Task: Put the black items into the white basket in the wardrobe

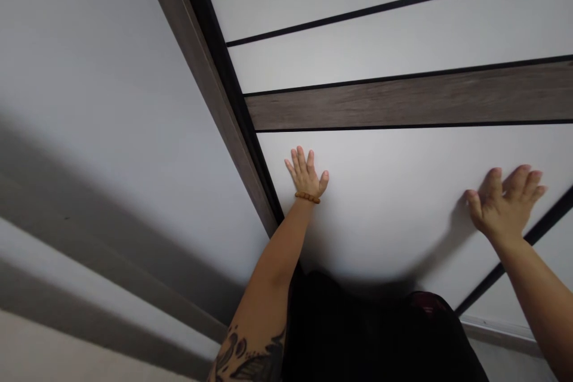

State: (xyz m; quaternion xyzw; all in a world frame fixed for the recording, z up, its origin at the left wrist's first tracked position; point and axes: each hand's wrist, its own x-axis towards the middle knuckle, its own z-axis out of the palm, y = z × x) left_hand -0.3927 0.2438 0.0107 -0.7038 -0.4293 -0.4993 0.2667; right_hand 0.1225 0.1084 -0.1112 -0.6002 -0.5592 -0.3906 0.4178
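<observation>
A large white sliding door panel (389, 191) with black trim stands in front of me. My left hand (308, 180) lies flat on it near the door's left edge, fingers spread. A brown beaded bracelet (307, 197) circles that wrist. Farther right, my right hand (505, 206) is spread open against the same panel, close to the black strip (492, 277) at its right side; whether the whole palm touches cannot be seen. Neither hand holds anything. Above both hands a brown wood-grain band (403, 98) crosses the door.
Along the door's left side runs a black edge with a brown wood-grain frame post (215, 95). A pale wall (111, 101) with shadow bands fills the left. My dark clothing (367, 334) is at the bottom centre. A floor track (496, 328) and grey floor show at lower right.
</observation>
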